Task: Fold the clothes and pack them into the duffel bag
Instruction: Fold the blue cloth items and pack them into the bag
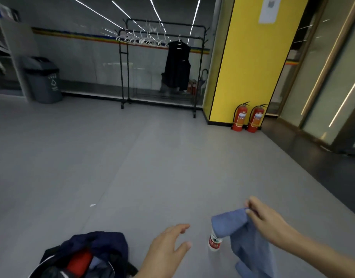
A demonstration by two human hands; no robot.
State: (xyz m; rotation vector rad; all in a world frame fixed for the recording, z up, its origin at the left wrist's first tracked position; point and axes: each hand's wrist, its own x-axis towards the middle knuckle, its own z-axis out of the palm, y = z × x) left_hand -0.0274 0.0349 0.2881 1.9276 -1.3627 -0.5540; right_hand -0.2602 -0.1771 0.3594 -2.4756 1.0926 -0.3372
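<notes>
Shelf unit (4, 57): at the far left edge, against the wall; what it carries is too blurred for you to read.
Bin (43, 81): grey, lidded, standing on the floor (112, 157) just beside the shelf unit.
Duffel bag (44, 261): at your lower left on the floor, dark with a pale trim along its rim, mouth open towards you. A navy garment (104, 243) is heaped loosely across its far side, unfolded, and a red item (80, 261) and some pale blue cloth show inside.
Clothes rack (124, 73): black, well away by the back wall, with a row of white hangers (140, 38) on its rail and one black garment (177, 67) hanging at its right end.
Left hand (168, 247): your fingers are relaxed and spread, holding nothing, hovering over the floor between the bag and the bottle.
Bottle (215, 242): clear plastic with a red label, upright on the floor; its top is hidden behind the blue cloth.
Blue garment (244, 237): soft mid-blue fabric, off the floor, hanging down rumpled and unfolded from its pinched top edge.
Right hand (266, 219): you pinch the garment's upper edge between thumb and fingertips.
Yellow pillar (248, 57): right of the rack, with a white notice high up.
Fire extinguishers (239, 117): two red ones side by side at the pillar's foot.
</notes>
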